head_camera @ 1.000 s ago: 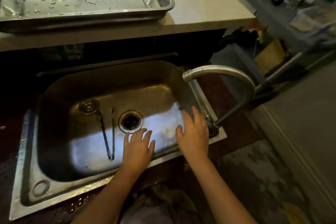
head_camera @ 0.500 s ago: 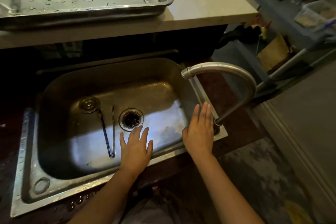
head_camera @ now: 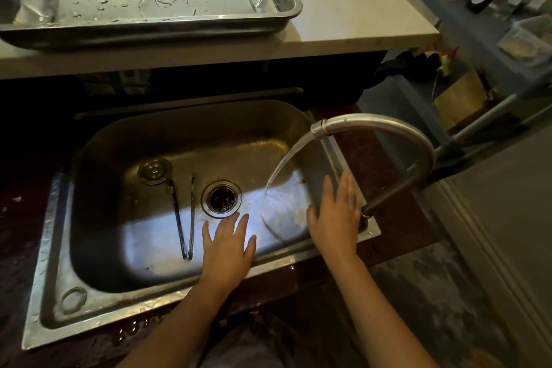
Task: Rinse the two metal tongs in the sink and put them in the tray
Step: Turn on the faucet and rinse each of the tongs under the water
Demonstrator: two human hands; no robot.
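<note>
Head view, looking down: a steel sink (head_camera: 53, 248) is seen below a pale counter (head_camera: 343, 18), on which a wet metal tray (head_camera: 277, 13) is set. Water is seen running from the curved tap (head_camera: 388, 134) onto the sink floor, to the right of the drain (head_camera: 221, 199). One pair of metal tongs (head_camera: 185, 218) is laid on the sink floor, left of the drain, well clear of the stream, its closed end toward the person. A round metal piece (head_camera: 155, 170) lies touching its far end; whether this belongs to the tongs cannot be told.

The left hand (head_camera: 227, 248) is held flat over the near edge of the basin, fingers spread, nothing gripped, just beside the tongs. The right hand (head_camera: 337, 215) is likewise held flat and empty, near the tap's base.

A second pair of tongs cannot be made out with certainty; something is seen at the tray's far left (head_camera: 35, 3), too blurred to name. The pair in the sink is judged not yet rinsed or moved.
</note>
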